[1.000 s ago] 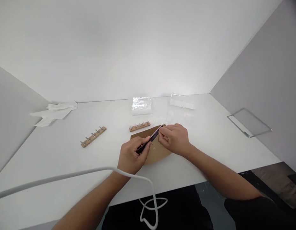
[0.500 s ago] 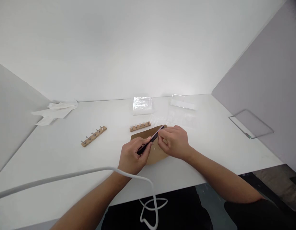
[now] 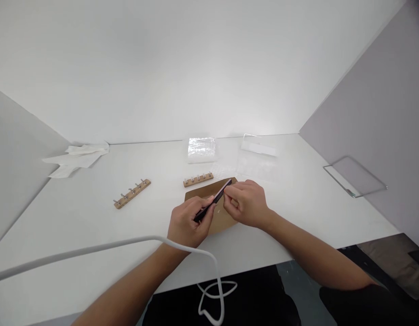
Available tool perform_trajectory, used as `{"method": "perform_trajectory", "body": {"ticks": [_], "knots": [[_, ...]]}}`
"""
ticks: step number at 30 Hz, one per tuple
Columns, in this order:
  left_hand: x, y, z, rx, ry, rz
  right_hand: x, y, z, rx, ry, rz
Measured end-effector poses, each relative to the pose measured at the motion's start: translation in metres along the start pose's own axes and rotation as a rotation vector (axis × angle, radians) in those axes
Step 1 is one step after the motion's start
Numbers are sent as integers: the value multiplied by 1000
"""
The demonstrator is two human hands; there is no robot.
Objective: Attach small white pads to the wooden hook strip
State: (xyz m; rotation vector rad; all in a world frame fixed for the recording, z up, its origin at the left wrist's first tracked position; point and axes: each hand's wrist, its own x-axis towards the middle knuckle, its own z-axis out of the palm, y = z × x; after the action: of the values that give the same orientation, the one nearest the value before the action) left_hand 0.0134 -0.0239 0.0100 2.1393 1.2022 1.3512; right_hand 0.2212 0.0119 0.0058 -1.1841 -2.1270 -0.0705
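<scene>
My left hand (image 3: 190, 217) is closed around the lower end of a narrow dark bar (image 3: 219, 195), which points up and to the right. Close against the bar's right side, my right hand (image 3: 246, 201) has its thumb and fingertips pinched together. What lies in that pinch is too small to make out. Under both hands is a brown sheet (image 3: 218, 222) with a small pale speck on it. Just beyond the sheet lies a small wooden strip with several metal hooks (image 3: 198, 179). Another wooden hook strip (image 3: 132, 194) rests farther left.
A plastic-wrapped white pack (image 3: 202, 150) and clear plastic packaging (image 3: 259, 146) are at the back. Crumpled white paper (image 3: 77, 158) lies back left. On the right, a thin metal frame (image 3: 355, 176) leans at the wall. A white cable (image 3: 128, 244) crosses in front of my left forearm.
Hardly anything differs. Both hands stay at the dark bar, with only a very slight shift of the fingers and of the view.
</scene>
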Motion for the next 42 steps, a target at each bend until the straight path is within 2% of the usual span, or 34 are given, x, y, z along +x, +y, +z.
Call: {"method": "perform_trajectory", "body": {"ticks": [3, 7, 12, 15, 20, 24, 28, 31, 36, 39, 42], "knots": [[0, 1, 0, 11, 11, 0, 1, 3, -1, -28, 39, 78], [0, 0, 0, 9, 9, 5, 2, 3, -1, 65, -52, 0], [0, -1, 1, 8, 12, 0, 2, -1, 0, 24, 40, 64], [0, -1, 2, -10, 1, 5, 1, -2, 0, 68, -37, 1], [-1, -2, 3, -4, 2, -6, 0, -3, 0, 30, 5, 86], [-2, -2, 3, -6, -8, -14, 1, -4, -1, 85, -67, 30], [-3, -2, 3, 11, 6, -18, 1, -5, -2, 53, -46, 78], [-3, -2, 2, 8, -1, -8, 0, -5, -3, 83, -93, 15], [-1, 0, 2, 6, 9, -20, 0, -6, -2, 65, -59, 54], [-1, -2, 3, -15, 5, -16, -1, -6, -1, 93, -96, 11], [-1, -3, 3, -19, 3, -30, -2, -6, 1, 58, -41, 48]]}}
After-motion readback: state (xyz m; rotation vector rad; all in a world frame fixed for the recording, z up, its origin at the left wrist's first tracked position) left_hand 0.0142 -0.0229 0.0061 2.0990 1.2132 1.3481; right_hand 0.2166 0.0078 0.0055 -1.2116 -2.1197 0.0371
